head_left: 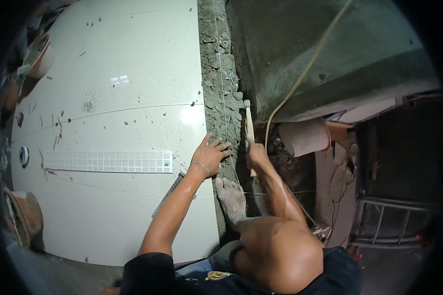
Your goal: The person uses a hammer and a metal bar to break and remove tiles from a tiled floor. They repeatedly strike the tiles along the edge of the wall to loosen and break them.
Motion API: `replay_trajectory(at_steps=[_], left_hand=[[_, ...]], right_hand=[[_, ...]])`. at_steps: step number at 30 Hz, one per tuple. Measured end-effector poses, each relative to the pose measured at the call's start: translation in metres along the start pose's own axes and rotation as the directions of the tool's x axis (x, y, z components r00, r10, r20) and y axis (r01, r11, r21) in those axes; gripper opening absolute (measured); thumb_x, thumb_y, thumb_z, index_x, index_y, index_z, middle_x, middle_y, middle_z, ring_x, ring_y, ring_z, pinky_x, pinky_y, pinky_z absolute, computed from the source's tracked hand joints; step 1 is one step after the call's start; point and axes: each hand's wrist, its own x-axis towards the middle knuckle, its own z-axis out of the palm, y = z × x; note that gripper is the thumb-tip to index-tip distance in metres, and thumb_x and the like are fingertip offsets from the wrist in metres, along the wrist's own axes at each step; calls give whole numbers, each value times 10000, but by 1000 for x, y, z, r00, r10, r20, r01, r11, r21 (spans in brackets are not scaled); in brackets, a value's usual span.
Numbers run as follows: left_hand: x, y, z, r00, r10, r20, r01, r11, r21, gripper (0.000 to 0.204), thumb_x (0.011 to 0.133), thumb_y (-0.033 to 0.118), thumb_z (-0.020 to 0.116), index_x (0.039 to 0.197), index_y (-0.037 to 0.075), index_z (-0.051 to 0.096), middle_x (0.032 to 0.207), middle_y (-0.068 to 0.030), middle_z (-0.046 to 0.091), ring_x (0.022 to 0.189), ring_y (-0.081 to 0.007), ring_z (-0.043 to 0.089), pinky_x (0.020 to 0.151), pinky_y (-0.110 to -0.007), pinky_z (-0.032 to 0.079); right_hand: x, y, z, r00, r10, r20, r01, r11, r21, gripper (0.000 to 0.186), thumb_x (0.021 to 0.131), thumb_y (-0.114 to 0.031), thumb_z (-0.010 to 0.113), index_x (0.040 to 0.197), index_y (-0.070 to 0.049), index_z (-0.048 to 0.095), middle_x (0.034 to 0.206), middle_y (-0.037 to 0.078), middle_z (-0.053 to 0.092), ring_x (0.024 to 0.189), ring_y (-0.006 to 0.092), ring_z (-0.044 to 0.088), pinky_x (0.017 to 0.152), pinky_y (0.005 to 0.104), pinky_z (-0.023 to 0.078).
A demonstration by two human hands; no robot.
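My left hand [211, 154] lies with its fingers spread across the edge of the pale floor tiles [147, 88] and onto the strip of rough grey mortar [216, 83]. A bracelet circles that wrist. My right hand [257, 158] is wrapped round the wooden handle of a hammer [249, 125], held upright in the picture with its pale head at the far end, beside the mortar's right edge. A thin string [222, 78] runs lengthwise over the mortar. My bare, dusty foot [232, 199] rests just nearer than my left hand.
A white gridded strip [108, 161] and a roll of tape [24, 156] lie on the tiles. A trowel-like tool [168, 194] is partly under my left forearm. Buckets [27, 211] stand left; another bucket [305, 137] lies right. A yellowish hose [300, 78] crosses the dark wall.
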Motion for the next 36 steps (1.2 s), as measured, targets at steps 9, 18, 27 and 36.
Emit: replay_trajectory(at_steps=[9,18,27,36], left_hand=[[6,1,8,999,8,-37,-8,1000,16,725,769,222,777,1473,327,639,1654,83,496,1535,-202,449,1312,-571,220],[8,7,0,999,1,48,-4,998,65,729,839,210,762,1530,355,580,1691,81,442,1561,-224,408,1310,-600,178],[6,9,12,972,-52,-231,-38,930,-367,502,885,115,680,1387,126,688,1397,-107,690,1399,-252,580,1203,-462,383],[-73,53,-67,912,-299,-282,-337,-152,-929,462,1048,223,597,1418,-54,608,1145,-55,706,1040,-143,631,962,-313,505]], right_hand=[[-35,-7,-17,730,-681,-51,655,720,-229,696,1093,-607,487,982,51,687,659,248,580,655,395,694,630,537,484],[-12,20,-44,911,60,408,-208,922,328,474,1029,-516,699,888,-78,584,609,-22,451,449,133,424,420,334,380],[-112,66,-81,885,-458,87,463,845,-268,254,835,-152,765,1022,5,695,891,291,687,874,479,703,751,487,537],[-132,75,-49,628,-777,36,773,618,-141,242,757,-101,710,939,-2,585,746,222,546,667,414,600,644,440,502]])
